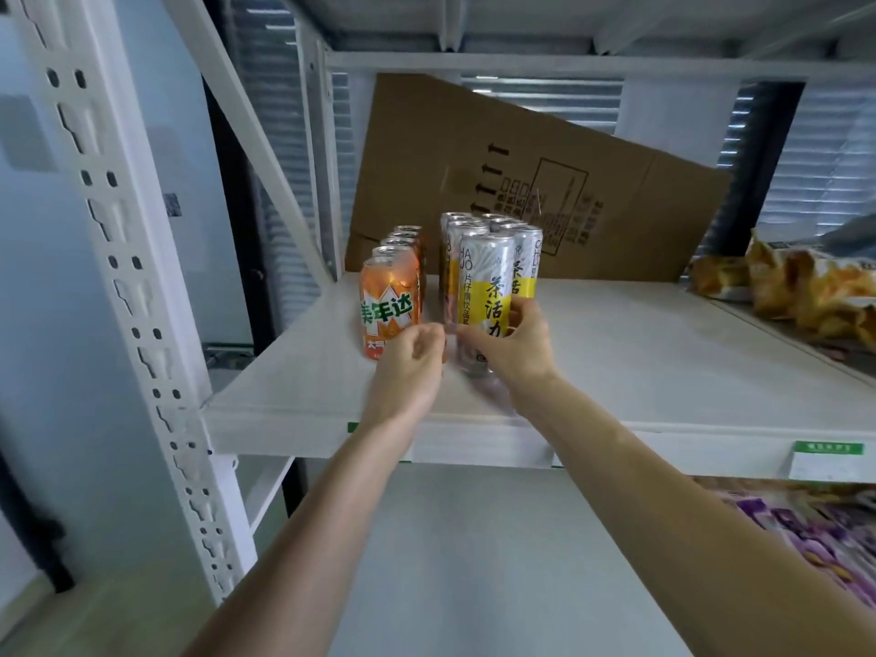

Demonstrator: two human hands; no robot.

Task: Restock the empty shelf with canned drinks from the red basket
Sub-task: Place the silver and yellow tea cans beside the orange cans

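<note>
1. Clearly, the right hand (514, 341) grips the front tall yellow can (484, 296), setting it upright at the head of its rows on the shelf (663, 353).
2. Beside it, the left hand (417, 355), fingers loosely curled and apparently holding nothing, sits by the orange can (389, 305), likely steadying that row.
3. No red basket shows.

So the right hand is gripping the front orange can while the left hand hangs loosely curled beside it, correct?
Not quite: the head view shows the right hand gripping the front silver-and-yellow can, not the orange can. The left hand is loosely curled beside it, as you said.
</note>
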